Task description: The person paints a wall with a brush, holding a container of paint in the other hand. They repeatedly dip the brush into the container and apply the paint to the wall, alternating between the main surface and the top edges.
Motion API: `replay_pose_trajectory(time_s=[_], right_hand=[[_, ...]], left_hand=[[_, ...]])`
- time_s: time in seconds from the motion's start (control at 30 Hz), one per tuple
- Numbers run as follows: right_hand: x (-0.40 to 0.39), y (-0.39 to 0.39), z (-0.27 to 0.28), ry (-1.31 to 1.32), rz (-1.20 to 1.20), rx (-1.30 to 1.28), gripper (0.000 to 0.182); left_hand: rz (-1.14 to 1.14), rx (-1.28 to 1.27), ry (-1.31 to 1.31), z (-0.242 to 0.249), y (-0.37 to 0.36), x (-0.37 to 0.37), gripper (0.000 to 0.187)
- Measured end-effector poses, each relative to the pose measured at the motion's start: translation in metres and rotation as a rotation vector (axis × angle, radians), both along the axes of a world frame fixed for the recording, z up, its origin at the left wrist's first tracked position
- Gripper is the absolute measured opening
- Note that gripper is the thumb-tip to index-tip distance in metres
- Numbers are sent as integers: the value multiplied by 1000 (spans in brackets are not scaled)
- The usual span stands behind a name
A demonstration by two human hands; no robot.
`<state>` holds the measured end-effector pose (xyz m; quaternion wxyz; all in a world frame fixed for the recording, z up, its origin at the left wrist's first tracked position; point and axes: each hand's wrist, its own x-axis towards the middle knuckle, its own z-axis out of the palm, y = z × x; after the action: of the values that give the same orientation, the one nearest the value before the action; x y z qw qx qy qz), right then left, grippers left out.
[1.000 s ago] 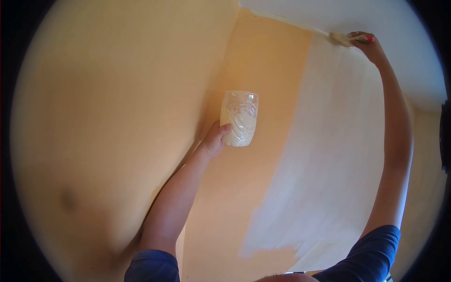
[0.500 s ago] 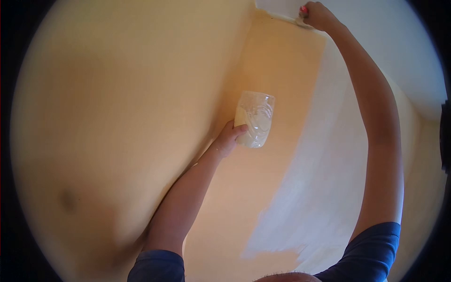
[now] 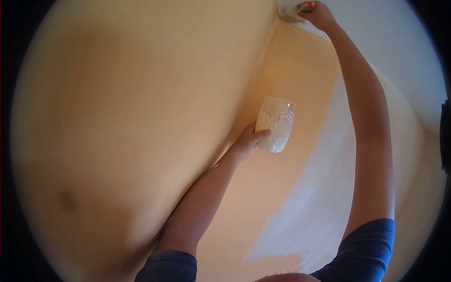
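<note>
Left hand (image 3: 248, 142): gripping clear wavy-patterned container (image 3: 279, 123) | Right hand (image 3: 321, 17): fingers curled round red-handled brush (image 3: 308, 6)

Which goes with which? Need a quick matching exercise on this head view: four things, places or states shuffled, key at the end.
Things:
1. left hand
2. right hand
3. container
4. left sleeve

Places or states:
A. up near the ceiling, gripping a brush
B. dark blue
C. see-through, with something pale inside
D. the lower hand in view, gripping a vessel

Pairs: 1-D, 2-A, 3-C, 4-B
</note>
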<state>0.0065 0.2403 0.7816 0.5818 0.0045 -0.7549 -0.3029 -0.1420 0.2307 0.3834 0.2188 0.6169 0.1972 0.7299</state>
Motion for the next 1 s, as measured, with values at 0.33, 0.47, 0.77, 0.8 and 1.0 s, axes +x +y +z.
replay_pose_trajectory(time_s=[0.33,0.47,0.77,0.8,1.0], right_hand=[[-35,56,-16,-160,1013,-323,29],[-39,57,-22,-197,1221,-418,29],[-10,79,-26,-128,1044,-337,28],[-11,78,-27,-129,1140,-327,28],[-37,70,-28,-20,975,-240,29]], left_hand=[[38,-12,-16,0,-2,1,66],[38,4,3,-1,5,-4,66],[52,-2,-13,-3,1,-1,60],[54,-6,-21,-3,3,0,59],[25,-9,-14,-4,7,-4,60]])
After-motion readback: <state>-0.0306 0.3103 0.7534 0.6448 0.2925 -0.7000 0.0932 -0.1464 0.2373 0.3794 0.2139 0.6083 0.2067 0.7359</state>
